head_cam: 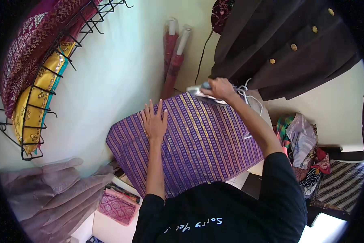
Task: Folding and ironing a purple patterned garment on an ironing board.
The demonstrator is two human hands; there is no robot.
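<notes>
A purple cloth with gold and orange stripes (197, 142) lies spread over a board in front of me. My left hand (154, 123) rests palm down near its far left edge, fingers apart, holding nothing. At the cloth's far edge, my right hand (221, 89) grips a clothes iron (206, 94) by the handle. The iron is slightly blurred, and its tip points left. Whether its soleplate touches the cloth I cannot tell. A pale cord (254, 100) runs loosely from behind the iron, beside my right forearm.
Dark garments with gold buttons (291, 45) hang at upper right. Wrapped fabric rolls (175, 57) lean on the wall. A black wire rack (33, 106) holds yellow and maroon cloth at left. Crumpled fabrics (303, 142) are heaped at right. A folded pink cloth (118, 206) lies at lower left.
</notes>
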